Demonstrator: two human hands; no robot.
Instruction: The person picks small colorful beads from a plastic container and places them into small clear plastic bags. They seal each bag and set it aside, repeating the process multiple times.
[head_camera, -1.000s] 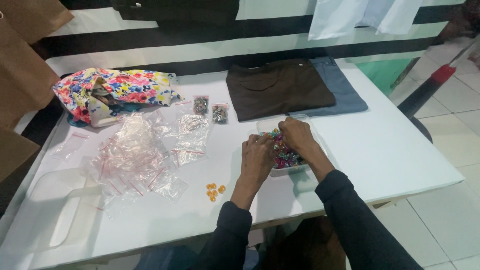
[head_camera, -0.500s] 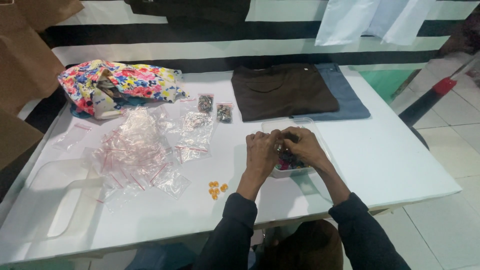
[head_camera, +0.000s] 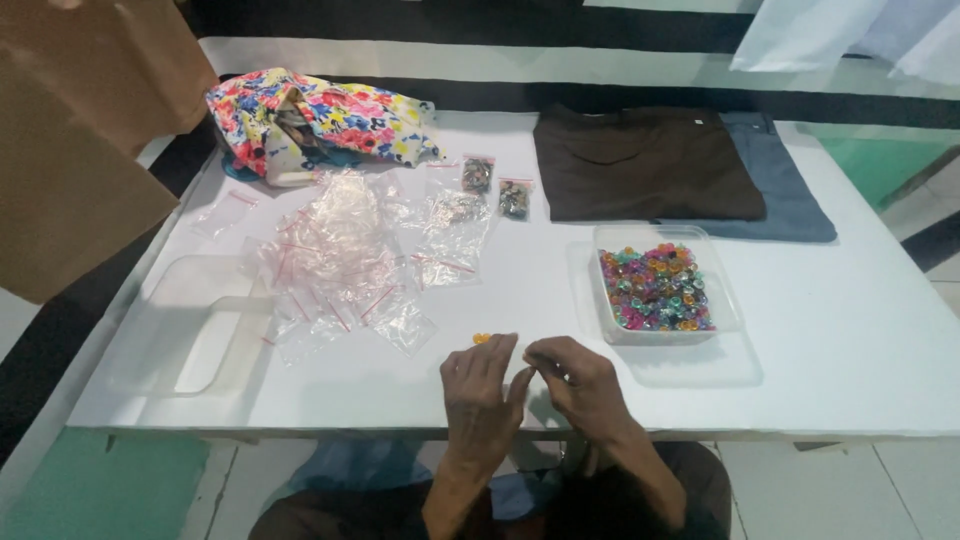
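Observation:
My left hand (head_camera: 480, 392) and my right hand (head_camera: 578, 385) are together at the table's front edge, their fingertips meeting in a pinch. Whatever sits between the fingers is too small to make out. Just beyond my left hand lie a few small orange beads (head_camera: 482, 338). To the right and further back stands a clear plastic tub (head_camera: 665, 233) full of colourful beads (head_camera: 655, 290), with neither hand touching it. A heap of small clear zip bags with red strips (head_camera: 340, 260) spreads to the left of my hands.
Two filled little bags (head_camera: 496, 186) lie mid-table. A floral fabric bag (head_camera: 320, 115) sits at the back left, and a folded brown garment (head_camera: 640, 160) rests on a blue-grey one (head_camera: 790, 195) at the back right. A clear lid (head_camera: 195, 320) lies left, brown paper bags (head_camera: 80, 130) beyond.
Both hands have left the bead tub and come back toward me and to the left, near the front edge. The tub is now uncovered.

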